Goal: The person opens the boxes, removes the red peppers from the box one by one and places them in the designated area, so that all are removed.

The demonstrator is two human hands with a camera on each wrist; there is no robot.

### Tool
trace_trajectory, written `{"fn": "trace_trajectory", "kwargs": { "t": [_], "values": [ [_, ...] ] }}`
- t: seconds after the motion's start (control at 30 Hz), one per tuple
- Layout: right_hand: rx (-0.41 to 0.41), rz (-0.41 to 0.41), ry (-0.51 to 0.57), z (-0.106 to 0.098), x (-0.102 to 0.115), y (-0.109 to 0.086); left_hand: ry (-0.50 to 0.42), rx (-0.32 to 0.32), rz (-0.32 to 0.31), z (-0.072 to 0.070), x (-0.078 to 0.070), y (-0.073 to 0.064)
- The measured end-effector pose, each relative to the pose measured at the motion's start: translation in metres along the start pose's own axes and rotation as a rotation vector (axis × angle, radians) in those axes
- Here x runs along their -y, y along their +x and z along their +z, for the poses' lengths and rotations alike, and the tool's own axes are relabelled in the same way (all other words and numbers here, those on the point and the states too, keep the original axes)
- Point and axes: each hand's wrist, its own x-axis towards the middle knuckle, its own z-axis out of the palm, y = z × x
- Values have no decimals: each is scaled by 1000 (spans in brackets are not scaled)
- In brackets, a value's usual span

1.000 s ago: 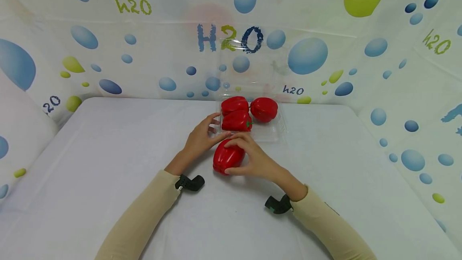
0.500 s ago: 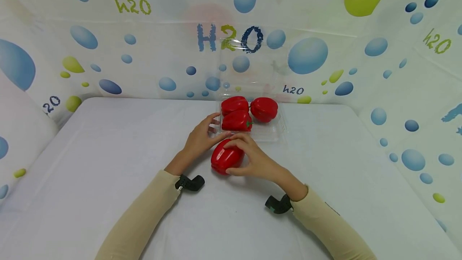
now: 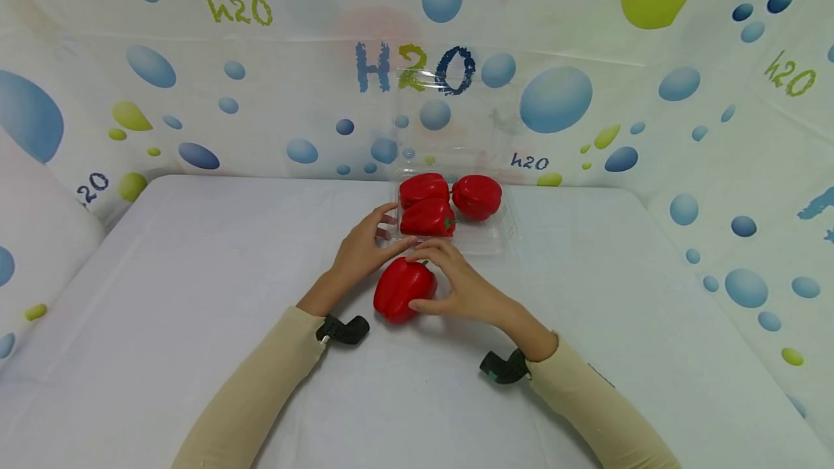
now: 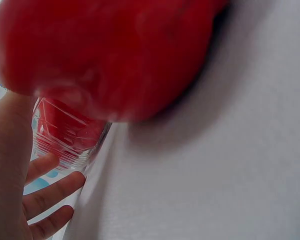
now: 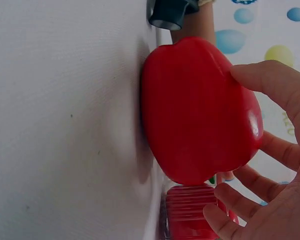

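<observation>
A red bell pepper rests on the white table between my hands, its green stem toward the far right. My right hand is spread loosely about its right side, thumb at the near edge and fingertips at the far edge. In the right wrist view the thumb overlaps the pepper, with a gap before the palm. My left hand lies at the near left corner of a clear plastic box, fingers straight along its left side, thumb along its front. Whether the fingers press the box is unclear.
The box holds 3 red bell peppers, two stacked front to back on the left and one pepper at right. Its clear lid stands raised behind, against a patterned curtain. White cloth covers the table.
The pepper has turned and shifted slightly left and toward me, so its stem now shows. The right hand's fingers have loosened a little. The left hand and box have not moved.
</observation>
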Motion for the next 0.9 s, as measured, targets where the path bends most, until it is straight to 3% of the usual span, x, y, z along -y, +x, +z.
{"fn": "trace_trajectory", "kwargs": {
  "t": [0.17,0.43,0.67,0.9],
  "values": [
    [-3,6,4,-1,-1,0,3,-2,2,0,0,0],
    [-45,-60,-3,-5,-4,1,-7,0,1,0,1,0],
    [-50,-24,6,-11,-3,1,-12,9,-11,1,2,1],
    [-68,-44,15,-14,-4,1,-12,15,-20,1,1,1]
  ]
}}
